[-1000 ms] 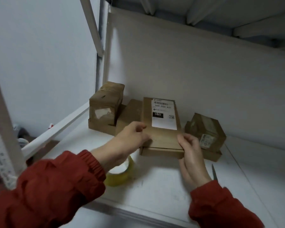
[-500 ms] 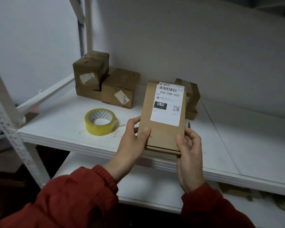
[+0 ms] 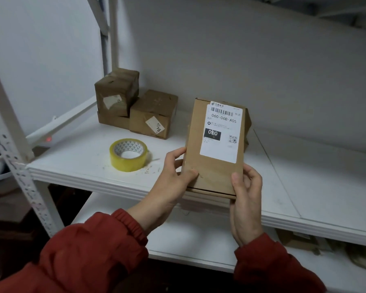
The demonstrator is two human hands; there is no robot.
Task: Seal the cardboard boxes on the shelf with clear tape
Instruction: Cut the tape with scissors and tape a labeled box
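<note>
The cardboard box [image 3: 211,176] is being held in the air by both hands, over the front edge of the white shelf [image 3: 82,163]; it is standing on end with its broad face toward the camera; a white label [image 3: 220,134] with a barcode is covering the upper part of that face. The left hand [image 3: 175,178] is gripping the lower left edge of the box, thumb lying on the front face and fingers curling behind; the right hand [image 3: 245,199] is gripping the lower right corner, thumb pressing on the front face and fingers wrapping round the side. The tape roll [image 3: 128,154] is lying flat on the shelf, left of the held box and apart from it. Three more boxes are standing behind the roll near the back wall; a small box [image 3: 116,92] is sitting on a flat box [image 3: 112,121]; a third box [image 3: 152,115] is touching both on their right. A further box [image 3: 248,123] is showing partly behind the held one; its base is hidden.
</note>
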